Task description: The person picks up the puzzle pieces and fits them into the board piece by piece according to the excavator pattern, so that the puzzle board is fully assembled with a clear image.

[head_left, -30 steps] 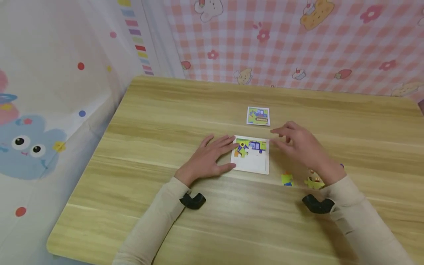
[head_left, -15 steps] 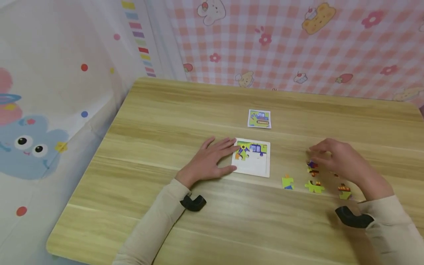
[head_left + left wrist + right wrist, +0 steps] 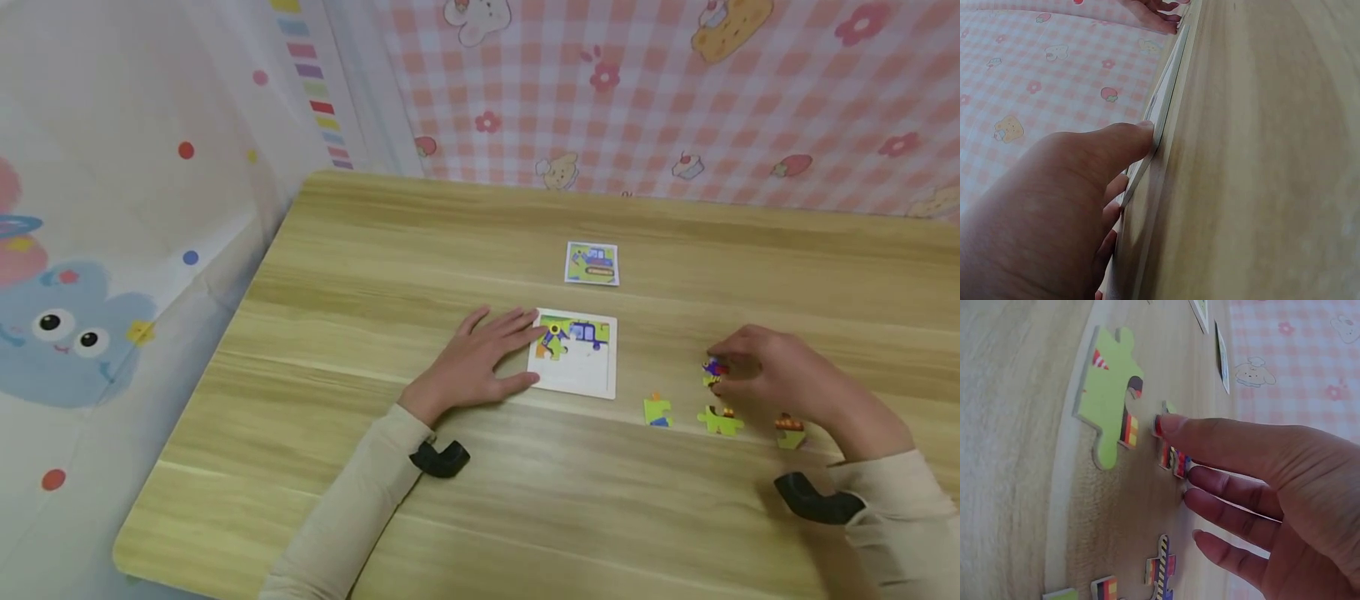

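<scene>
In the head view my left hand (image 3: pixel 472 360) rests at the left edge of a white puzzle tray (image 3: pixel 572 385), fingers spread, fingertips and thumb on its border. The tray's upper part holds joined puzzle pieces showing a digger; its lower part is bare white. Over on the right, my right hand (image 3: pixel 787 379) pinches a purple and red jigsaw piece (image 3: pixel 1166 453) between thumb and fingers, at the table. Below it lie a green piece with a blue corner (image 3: pixel 657 411), a green piece with knobs (image 3: pixel 1100 394) and a green and orange piece (image 3: pixel 790 432).
A small picture card (image 3: pixel 592 264) of the digger lies behind the tray. Another piece with black and yellow stripes (image 3: pixel 1161 569) shows in the right wrist view. The wooden table (image 3: pixel 360 250) meets a pink checked cloth (image 3: pixel 525 83) at the back.
My right hand has moved right, from beside the tray to the loose pieces, and its thumb and fingers have closed on one. The left hand stays on the tray.
</scene>
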`<state>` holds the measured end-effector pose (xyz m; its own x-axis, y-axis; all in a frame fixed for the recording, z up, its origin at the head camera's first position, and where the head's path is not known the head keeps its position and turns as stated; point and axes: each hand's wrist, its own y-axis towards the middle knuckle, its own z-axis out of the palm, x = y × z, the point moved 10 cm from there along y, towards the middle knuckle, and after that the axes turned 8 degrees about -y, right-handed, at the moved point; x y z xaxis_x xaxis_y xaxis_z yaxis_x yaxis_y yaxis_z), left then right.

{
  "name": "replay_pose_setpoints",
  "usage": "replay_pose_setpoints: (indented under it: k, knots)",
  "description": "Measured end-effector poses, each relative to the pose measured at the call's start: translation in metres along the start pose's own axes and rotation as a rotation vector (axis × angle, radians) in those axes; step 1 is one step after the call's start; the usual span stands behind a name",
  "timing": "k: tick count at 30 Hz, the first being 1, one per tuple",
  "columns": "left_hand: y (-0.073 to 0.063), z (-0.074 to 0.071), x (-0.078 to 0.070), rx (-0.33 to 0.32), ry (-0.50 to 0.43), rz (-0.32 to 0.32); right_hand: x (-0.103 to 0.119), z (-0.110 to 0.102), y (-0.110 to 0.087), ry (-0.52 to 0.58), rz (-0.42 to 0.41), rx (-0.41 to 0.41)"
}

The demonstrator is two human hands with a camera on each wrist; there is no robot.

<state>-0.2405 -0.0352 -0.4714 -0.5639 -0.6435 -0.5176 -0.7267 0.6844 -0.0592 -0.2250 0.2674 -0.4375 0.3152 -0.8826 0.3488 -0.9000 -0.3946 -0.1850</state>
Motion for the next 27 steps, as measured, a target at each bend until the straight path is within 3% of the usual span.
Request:
replay_pose_setpoints:
  k: [12,22,27]
  knots:
    - [-0.0017,0.0000,-0.0007,-0.007,-0.015,0.002,0.0008,0.0009,-0.0005,0.009,-0.006,0.006]
    - [0.0003,-0.0011,-0.0010,-0.012,-0.007,0.005,-0.0024,0.0004,0.0026,0.081,0.067,0.037]
    - [-0.0003,0.0010,0.0001,-0.014,-0.014,0.002,-0.0043,0.0000,0.0014,0.115,0.065,0.008]
